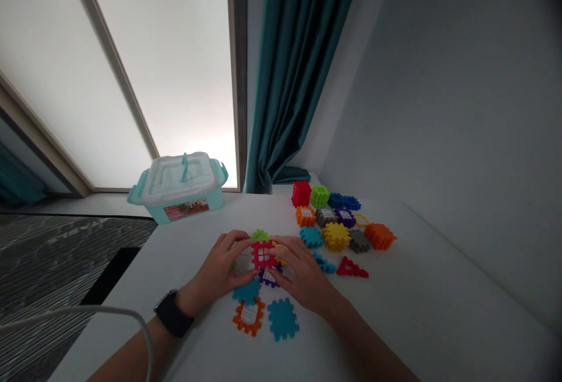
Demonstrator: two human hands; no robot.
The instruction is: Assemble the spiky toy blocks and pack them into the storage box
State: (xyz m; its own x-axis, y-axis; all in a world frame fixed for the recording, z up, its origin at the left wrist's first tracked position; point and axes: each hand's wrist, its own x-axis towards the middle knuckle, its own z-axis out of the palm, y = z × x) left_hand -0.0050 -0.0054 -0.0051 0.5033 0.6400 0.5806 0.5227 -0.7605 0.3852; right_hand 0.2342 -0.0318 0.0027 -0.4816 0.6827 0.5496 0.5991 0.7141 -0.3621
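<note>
My left hand and my right hand both grip a small cluster of interlocking toy tiles on the white table. A red grid tile sits on top of the cluster, with a green piece behind it and a purple piece below. Fingers of both hands curl round the cluster's sides. A black watch is on my left wrist. Just in front of my hands lie an orange frame tile, a teal tile and a blue tile.
A heap of coloured tiles lies to the right behind my hands, with a red triangle piece nearer. A teal storage box with a clear lid stands at the table's back left. A teal curtain hangs behind. A white cable crosses the lower left.
</note>
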